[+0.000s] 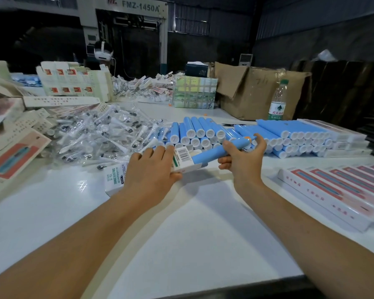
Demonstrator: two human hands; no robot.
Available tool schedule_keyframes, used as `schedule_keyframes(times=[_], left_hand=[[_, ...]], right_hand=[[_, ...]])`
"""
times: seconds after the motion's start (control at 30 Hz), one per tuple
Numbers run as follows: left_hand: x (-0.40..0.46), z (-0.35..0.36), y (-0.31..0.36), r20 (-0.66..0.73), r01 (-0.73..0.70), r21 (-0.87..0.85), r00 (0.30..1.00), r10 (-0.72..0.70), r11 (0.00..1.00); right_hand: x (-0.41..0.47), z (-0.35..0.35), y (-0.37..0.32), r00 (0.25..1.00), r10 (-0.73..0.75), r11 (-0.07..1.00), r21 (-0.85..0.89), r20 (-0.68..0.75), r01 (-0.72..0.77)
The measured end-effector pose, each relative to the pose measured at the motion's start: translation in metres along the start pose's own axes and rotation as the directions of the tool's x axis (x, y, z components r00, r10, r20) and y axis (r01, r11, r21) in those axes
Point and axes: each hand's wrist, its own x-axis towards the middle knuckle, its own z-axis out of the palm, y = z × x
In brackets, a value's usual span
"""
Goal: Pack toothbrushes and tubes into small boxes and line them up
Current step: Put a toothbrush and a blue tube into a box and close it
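Note:
My left hand (152, 169) grips a small white box (183, 160) with a barcode, its open end facing right. My right hand (243, 157) holds a blue tube (216, 151) with its lower end inside that open end. Behind the hands lies a stack of blue tubes (200, 131) with white caps, and a second stack (294, 137) to the right. A heap of bagged white toothbrush heads (99, 134) lies left of the tubes. Packed boxes (341, 190) stand side by side in a row at the right.
Flat and folded cartons (15, 156) lie at the left edge. Another small box (115, 178) lies under my left wrist. A water bottle (276, 102) and a brown cardboard carton (259, 89) stand behind the tubes. The white table (181, 223) stretches toward me.

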Motion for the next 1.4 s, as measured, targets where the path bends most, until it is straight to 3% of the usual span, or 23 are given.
schedule_keyframes(times=[0.43,0.57,0.7,0.83,0.93,1.07,1.13,1.23,1.33,1.4], left_hand=[[0.001,-0.003,0.002,-0.027,-0.042,-0.081,0.999,0.04,0.996],[0.0,-0.002,-0.004,-0.009,-0.025,-0.046,1.0,0.024,0.999],[0.001,-0.006,-0.019,-0.024,0.05,-0.015,0.998,-0.051,0.999],[0.004,-0.017,-0.026,-0.06,0.074,-0.223,0.994,-0.09,0.972],[0.003,-0.026,-0.025,-0.124,-0.006,-0.374,0.991,-0.044,0.927],[0.001,-0.035,-0.02,-0.172,-0.128,-0.473,0.984,0.051,0.872],[0.001,-0.037,-0.019,-0.178,-0.152,-0.501,0.981,0.071,0.852],[0.0,-0.035,-0.018,-0.156,-0.142,-0.474,0.985,0.076,0.869],[0.0,-0.031,-0.016,-0.102,-0.087,-0.445,0.994,0.046,0.891],[0.001,-0.03,-0.015,-0.069,-0.066,-0.408,0.997,0.041,0.91]], right_hand=[[0.001,0.0,0.0,0.999,-0.004,0.999,0.047,-0.04,0.006],[0.01,-0.007,0.006,0.987,0.068,0.997,0.053,-0.143,-0.061],[0.021,-0.016,0.017,0.954,0.156,0.984,-0.045,-0.257,-0.173],[0.031,-0.015,0.022,0.945,0.231,0.948,-0.164,-0.232,-0.272],[0.033,-0.014,0.023,0.947,0.255,0.902,-0.304,-0.197,-0.306],[0.028,-0.011,0.022,0.95,0.257,0.906,-0.298,-0.178,-0.301],[0.022,-0.008,0.015,0.972,0.202,0.93,-0.287,-0.124,-0.23],[0.001,-0.001,-0.001,0.992,-0.072,0.984,-0.157,0.099,0.087],[-0.025,0.004,-0.013,0.878,-0.353,0.879,-0.207,0.323,0.43],[-0.032,0.008,-0.014,0.805,-0.378,0.769,-0.329,0.456,0.548]])
